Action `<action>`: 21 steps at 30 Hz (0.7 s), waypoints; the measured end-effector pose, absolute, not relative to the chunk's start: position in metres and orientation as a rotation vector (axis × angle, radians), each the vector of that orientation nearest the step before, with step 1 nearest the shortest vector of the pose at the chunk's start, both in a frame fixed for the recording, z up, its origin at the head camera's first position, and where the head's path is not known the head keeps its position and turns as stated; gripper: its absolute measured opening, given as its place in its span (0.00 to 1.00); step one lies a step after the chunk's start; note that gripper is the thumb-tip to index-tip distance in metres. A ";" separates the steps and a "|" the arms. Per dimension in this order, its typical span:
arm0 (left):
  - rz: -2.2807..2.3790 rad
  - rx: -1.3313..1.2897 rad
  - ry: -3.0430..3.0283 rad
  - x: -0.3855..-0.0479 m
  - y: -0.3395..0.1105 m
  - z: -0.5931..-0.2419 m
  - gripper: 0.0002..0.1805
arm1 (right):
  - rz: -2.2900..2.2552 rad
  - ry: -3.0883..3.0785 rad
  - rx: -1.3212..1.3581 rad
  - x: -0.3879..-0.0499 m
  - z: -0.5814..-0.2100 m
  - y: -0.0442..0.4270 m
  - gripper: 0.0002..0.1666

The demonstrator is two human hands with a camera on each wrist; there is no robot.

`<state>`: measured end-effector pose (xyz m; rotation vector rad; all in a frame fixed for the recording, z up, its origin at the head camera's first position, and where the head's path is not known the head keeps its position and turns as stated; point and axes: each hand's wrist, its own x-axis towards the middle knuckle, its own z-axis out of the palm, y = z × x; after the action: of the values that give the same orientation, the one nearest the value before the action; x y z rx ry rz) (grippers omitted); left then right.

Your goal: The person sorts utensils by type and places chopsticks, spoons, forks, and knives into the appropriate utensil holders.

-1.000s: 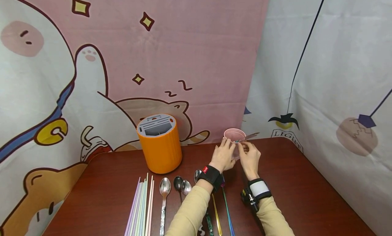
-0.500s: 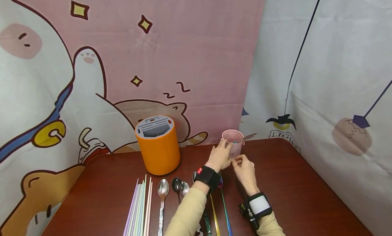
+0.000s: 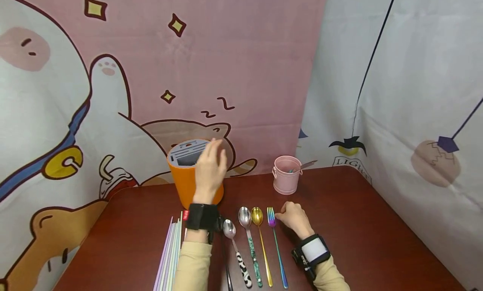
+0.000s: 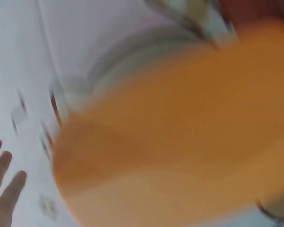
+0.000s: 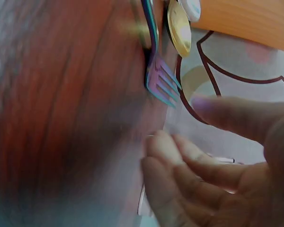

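My left hand [image 3: 209,169] is raised at the right front of the orange utensil holder [image 3: 183,186], covering part of its slotted grey top. Its fingers [image 4: 12,191] are extended and hold nothing in the left wrist view. Beside the tines of the rainbow-coloured fork [image 3: 277,245] is my right hand [image 3: 295,216]. In the right wrist view its thumb stands apart from the bent fingers, with nothing between them. A pink bucket [image 3: 285,182] stands behind it, with a flat handle [image 3: 309,164] sticking out to the right.
A gold spoon [image 3: 262,240], a green-handled spoon [image 3: 252,245] and a cow-patterned spoon [image 3: 237,251] lie left of the fork. A dark-handled utensil [image 3: 226,257] is partly hidden by the left arm. Several pastel chopsticks [image 3: 170,253] lie farther left. A cloth backdrop [image 3: 241,73] hangs behind the table.
My left hand has left the pink bucket and moved left to the orange holder. My right hand has drawn back from the bucket toward the fork. The bucket now stands untouched.
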<state>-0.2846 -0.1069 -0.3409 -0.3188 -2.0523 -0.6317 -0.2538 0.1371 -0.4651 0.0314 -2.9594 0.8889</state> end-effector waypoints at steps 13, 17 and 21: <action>-0.799 0.042 -2.517 -0.270 -0.221 -0.359 0.38 | 0.699 -3.224 -0.031 -0.232 -0.458 0.110 0.19; -0.759 0.050 -2.529 -0.271 -0.221 -0.360 0.39 | 0.671 -3.223 -0.031 -0.228 -0.457 0.102 0.15; -0.695 0.069 -2.523 -0.270 -0.219 -0.361 0.38 | 0.712 -3.203 -0.014 -0.225 -0.457 0.101 0.12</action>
<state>-0.2701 -0.2187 -0.3614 0.0688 -2.5230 -0.6953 -0.2255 0.1011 -0.4566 -0.0143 -3.2033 0.7117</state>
